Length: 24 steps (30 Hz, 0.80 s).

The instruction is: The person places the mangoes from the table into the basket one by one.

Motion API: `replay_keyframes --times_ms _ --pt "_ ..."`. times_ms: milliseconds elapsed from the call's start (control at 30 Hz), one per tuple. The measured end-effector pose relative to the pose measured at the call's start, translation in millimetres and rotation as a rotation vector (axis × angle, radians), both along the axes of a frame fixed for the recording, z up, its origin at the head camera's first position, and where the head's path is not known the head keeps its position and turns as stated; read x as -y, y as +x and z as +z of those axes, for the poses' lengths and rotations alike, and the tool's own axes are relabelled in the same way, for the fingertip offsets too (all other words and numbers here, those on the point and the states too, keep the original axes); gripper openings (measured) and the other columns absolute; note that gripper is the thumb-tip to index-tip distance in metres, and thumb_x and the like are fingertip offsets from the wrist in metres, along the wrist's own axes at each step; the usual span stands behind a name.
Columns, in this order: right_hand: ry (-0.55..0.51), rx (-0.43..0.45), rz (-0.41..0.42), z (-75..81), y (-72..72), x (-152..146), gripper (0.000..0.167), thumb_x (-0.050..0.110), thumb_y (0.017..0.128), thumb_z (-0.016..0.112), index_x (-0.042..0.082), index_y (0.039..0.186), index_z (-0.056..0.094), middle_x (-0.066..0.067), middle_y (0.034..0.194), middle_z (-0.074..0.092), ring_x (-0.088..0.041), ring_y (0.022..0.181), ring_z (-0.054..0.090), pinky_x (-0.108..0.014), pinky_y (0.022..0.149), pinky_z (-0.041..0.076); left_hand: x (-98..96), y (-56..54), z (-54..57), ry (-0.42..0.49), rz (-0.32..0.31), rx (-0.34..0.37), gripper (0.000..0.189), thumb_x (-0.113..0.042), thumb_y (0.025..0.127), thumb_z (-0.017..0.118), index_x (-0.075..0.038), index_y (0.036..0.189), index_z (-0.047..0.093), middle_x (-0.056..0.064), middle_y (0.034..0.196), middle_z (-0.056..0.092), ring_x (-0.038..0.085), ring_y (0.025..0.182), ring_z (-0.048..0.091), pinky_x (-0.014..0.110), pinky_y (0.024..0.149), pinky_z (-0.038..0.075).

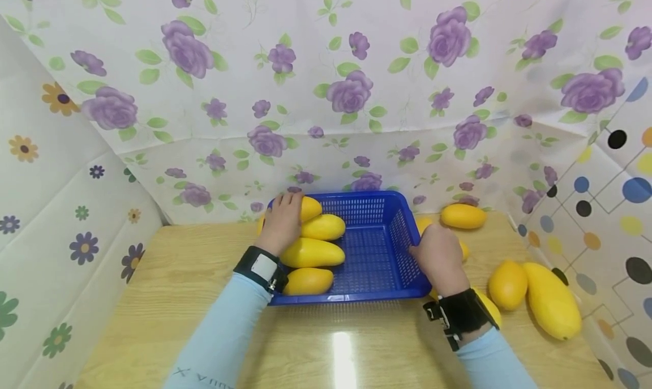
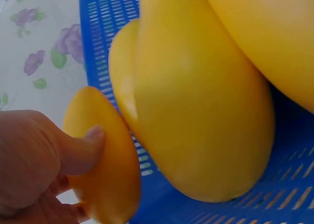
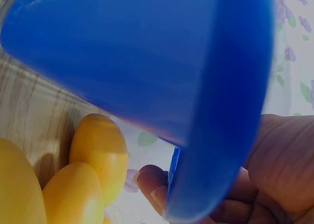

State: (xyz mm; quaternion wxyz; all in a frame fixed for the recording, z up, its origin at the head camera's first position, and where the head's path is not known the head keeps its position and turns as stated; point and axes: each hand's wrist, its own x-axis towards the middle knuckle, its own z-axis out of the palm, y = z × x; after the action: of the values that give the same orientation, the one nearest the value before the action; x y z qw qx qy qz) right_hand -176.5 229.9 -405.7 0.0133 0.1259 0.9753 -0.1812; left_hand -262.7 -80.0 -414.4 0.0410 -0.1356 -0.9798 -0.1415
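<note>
A: Mango, yellow, at the far left corner of the blue basket: where do I have it?

B: My left hand pinches it, thumb curled on its skin, just beside three more mangoes lying in a row along the basket's left side.

A: And my right hand?

B: It grips the basket's right wall, fingers curled over the rim. The basket stands on the wooden surface; loose mangoes lie to its right.
</note>
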Motion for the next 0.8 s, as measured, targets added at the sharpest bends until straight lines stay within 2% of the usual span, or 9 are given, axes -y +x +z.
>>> replay_keyframes --times_ms 300,500,667,800 --pt "-0.003 -0.017 0.006 -0.9 1.5 3 0.03 0.026 0.078 0.075 -0.001 0.081 0.062 -0.01 0.067 0.058 -0.022 0.059 0.055 -0.029 0.05 0.039 4.2 0.8 -2.7 0.02 -0.008 -0.007 0.059 -0.008 0.091 0.056 -0.01 0.144 0.03 0.016 0.152 0.026 0.044 0.139 0.021 0.066 0.104 0.026" --pt "0.001 -0.017 0.009 -1.1 1.2 2 0.03 0.026 0.077 0.074 -0.001 0.081 0.062 -0.01 0.067 0.058 -0.022 0.059 0.056 -0.028 0.05 0.039 8.0 4.2 5.2 0.053 0.004 -0.008 0.059 -0.013 0.091 0.056 -0.011 0.144 0.029 0.017 0.152 0.023 0.045 0.14 0.016 0.068 0.105 0.022" --pt "0.003 -0.012 0.005 -1.3 0.7 2 0.03 0.026 0.078 0.074 -0.001 0.08 0.062 -0.01 0.068 0.058 -0.022 0.059 0.056 -0.029 0.049 0.039 20.8 6.5 17.8 0.124 0.022 -0.08 0.057 -0.02 0.095 0.051 -0.007 0.145 0.027 0.021 0.153 0.019 0.047 0.14 0.014 0.069 0.104 0.021" --pt "-0.002 -0.001 -0.007 -2.1 0.6 0 0.03 0.027 0.078 0.073 -0.001 0.081 0.061 -0.011 0.069 0.058 -0.022 0.06 0.056 -0.029 0.049 0.04 36.5 7.6 25.4 0.209 0.071 -0.167 0.054 -0.019 0.096 0.049 -0.005 0.144 0.029 0.025 0.151 0.02 0.049 0.138 0.016 0.065 0.106 0.021"
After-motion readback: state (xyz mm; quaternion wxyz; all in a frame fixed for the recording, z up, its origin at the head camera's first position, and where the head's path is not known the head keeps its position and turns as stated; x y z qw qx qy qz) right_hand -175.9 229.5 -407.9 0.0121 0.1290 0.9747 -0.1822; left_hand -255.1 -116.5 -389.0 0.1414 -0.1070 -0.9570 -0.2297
